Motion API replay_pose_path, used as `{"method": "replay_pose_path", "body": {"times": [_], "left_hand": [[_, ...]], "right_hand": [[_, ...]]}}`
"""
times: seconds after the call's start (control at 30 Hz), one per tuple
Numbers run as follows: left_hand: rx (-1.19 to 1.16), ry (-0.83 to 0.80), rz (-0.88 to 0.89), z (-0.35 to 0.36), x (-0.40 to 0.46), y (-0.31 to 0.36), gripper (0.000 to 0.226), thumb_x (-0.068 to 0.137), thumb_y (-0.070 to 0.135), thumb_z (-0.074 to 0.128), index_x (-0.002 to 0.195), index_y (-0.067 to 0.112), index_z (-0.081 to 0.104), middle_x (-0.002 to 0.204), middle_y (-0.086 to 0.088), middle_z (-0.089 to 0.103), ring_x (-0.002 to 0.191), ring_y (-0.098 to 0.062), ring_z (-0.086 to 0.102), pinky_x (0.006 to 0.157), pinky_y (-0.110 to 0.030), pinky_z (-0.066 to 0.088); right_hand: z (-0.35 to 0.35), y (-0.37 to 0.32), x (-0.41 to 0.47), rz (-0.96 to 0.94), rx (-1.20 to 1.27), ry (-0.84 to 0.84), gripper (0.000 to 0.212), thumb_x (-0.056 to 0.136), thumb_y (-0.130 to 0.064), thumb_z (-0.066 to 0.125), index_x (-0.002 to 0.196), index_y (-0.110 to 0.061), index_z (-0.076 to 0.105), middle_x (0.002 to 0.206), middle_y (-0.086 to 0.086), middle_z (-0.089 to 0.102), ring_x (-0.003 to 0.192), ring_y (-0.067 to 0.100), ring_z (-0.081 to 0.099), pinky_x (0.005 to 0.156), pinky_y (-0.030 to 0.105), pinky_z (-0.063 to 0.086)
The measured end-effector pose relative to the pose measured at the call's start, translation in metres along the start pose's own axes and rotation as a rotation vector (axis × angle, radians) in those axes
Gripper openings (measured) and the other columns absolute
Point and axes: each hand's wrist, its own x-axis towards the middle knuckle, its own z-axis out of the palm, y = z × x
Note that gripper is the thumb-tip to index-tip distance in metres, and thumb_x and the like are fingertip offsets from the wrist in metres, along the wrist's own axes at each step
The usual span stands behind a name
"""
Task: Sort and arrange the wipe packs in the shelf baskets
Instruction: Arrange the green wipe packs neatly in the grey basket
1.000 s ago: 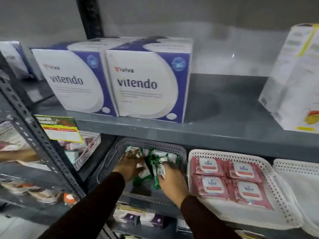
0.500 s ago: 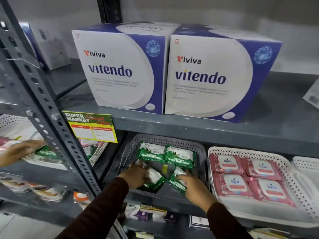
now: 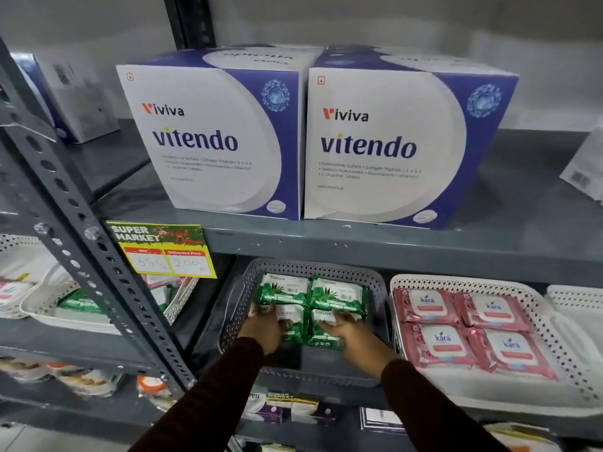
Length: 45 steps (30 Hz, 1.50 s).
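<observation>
A grey perforated basket [image 3: 375,285] on the middle shelf holds several green-and-white wipe packs. Two lie side by side at its back [image 3: 337,293]. Two more lie in front of them, under my hands. My left hand [image 3: 262,326] rests flat on the front left pack [image 3: 293,321]. My right hand [image 3: 352,332] presses on the front right pack [image 3: 323,337]. To the right, a white basket [image 3: 554,334] holds several pink wipe packs [image 3: 443,344] in a neat square.
Two large white-and-purple boxes [image 3: 378,141] stand on the shelf above. A yellow price tag [image 3: 163,249] hangs from that shelf's edge. A slanted grey upright [image 3: 75,230] crosses the left. Beyond it, a white basket [image 3: 42,308] holds mixed packs. More products sit below.
The two front green packs have gone from loose and tilted to lying flat in a row before the back pair. Both hands have moved deeper into the basket. The view came closer.
</observation>
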Motion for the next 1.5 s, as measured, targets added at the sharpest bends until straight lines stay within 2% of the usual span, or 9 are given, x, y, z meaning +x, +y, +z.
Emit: {"method": "replay_pose_path", "body": {"times": [0.07,0.2,0.33,0.47,0.63,0.87,1.23,1.4,1.5], "left_hand": [[-0.018,-0.009,0.037,-0.001,0.002,-0.002,0.065,0.106,0.030,0.042,0.157,0.010,0.007,0.159,-0.033,0.004,0.138,-0.043,0.038,0.115,-0.042,0.033],[-0.039,-0.039,0.066,-0.002,0.003,-0.004,0.069,0.105,0.038,0.045,0.158,0.016,0.007,0.160,-0.029,-0.011,0.142,-0.042,0.030,0.118,-0.041,0.027],[-0.039,-0.045,-0.021,0.003,0.008,-0.001,0.073,0.106,0.023,0.044,0.156,0.016,-0.009,0.158,-0.029,-0.018,0.141,-0.043,0.033,0.113,-0.041,0.037],[-0.041,-0.028,-0.071,0.005,0.016,0.004,0.088,0.103,0.050,0.039,0.153,0.006,-0.019,0.159,-0.024,-0.023,0.145,-0.050,-0.007,0.120,-0.054,0.007],[0.065,0.288,0.229,-0.004,0.037,0.003,0.077,0.103,0.051,0.030,0.150,0.016,-0.020,0.156,-0.014,-0.027,0.142,-0.039,-0.027,0.118,-0.053,-0.011],[0.157,0.283,0.384,0.008,0.063,-0.009,0.059,0.107,0.035,0.035,0.157,0.015,0.013,0.165,-0.008,0.006,0.150,-0.030,-0.004,0.121,-0.047,-0.002],[0.105,0.260,0.329,0.011,0.070,-0.005,0.055,0.107,0.030,0.034,0.157,0.012,0.017,0.164,-0.004,0.014,0.151,-0.026,0.003,0.122,-0.042,0.001],[-0.064,0.446,0.487,0.022,0.037,0.078,0.055,0.106,0.027,0.042,0.153,0.004,0.027,0.160,-0.016,0.025,0.149,-0.031,0.016,0.122,-0.040,0.008],[-0.170,0.528,0.694,0.040,0.004,0.163,0.050,0.101,0.018,0.051,0.148,0.002,0.039,0.152,-0.019,0.040,0.143,-0.033,0.032,0.121,-0.040,0.018]], "right_hand": [[0.007,-0.006,0.004,0.018,-0.068,0.007,0.107,0.078,0.032,0.031,0.154,-0.042,0.019,0.165,0.002,-0.007,0.150,0.032,-0.009,0.116,0.046,0.033],[0.012,-0.016,0.008,0.041,-0.168,-0.004,0.106,0.076,0.033,0.031,0.157,-0.033,0.012,0.165,0.011,-0.010,0.149,0.038,-0.014,0.123,0.051,-0.002],[0.008,-0.014,0.008,0.030,-0.127,-0.055,0.098,0.082,0.027,0.034,0.158,-0.032,0.013,0.165,0.011,-0.012,0.150,0.036,-0.016,0.124,0.050,-0.005],[0.002,-0.009,0.006,0.022,0.002,-0.037,0.067,0.102,-0.002,0.045,0.158,-0.029,0.018,0.165,0.008,-0.011,0.151,0.033,-0.015,0.123,0.046,-0.005],[-0.001,0.005,0.006,-0.006,-0.084,0.226,0.060,0.105,-0.023,0.048,0.157,-0.018,0.020,0.166,0.012,0.001,0.152,0.032,-0.007,0.123,0.047,-0.001],[-0.001,0.008,0.052,0.110,-0.225,0.160,0.065,0.107,-0.049,0.025,0.159,-0.015,0.007,0.166,0.009,-0.006,0.152,0.027,-0.012,0.122,0.051,-0.007],[0.001,0.000,0.068,0.140,-0.185,0.065,0.062,0.108,-0.046,0.022,0.159,-0.017,0.000,0.166,0.003,-0.008,0.152,0.025,-0.013,0.124,0.050,-0.009],[-0.041,0.027,0.014,-0.050,-0.065,0.566,0.040,0.103,-0.029,0.037,0.136,-0.012,0.049,0.143,0.014,0.051,0.134,0.032,0.042,0.118,0.050,0.029],[-0.060,0.095,-0.038,0.063,-0.083,0.719,0.043,0.100,-0.033,0.029,0.123,-0.016,0.061,0.121,0.012,0.069,0.113,0.029,0.062,0.109,0.052,0.042]]}}
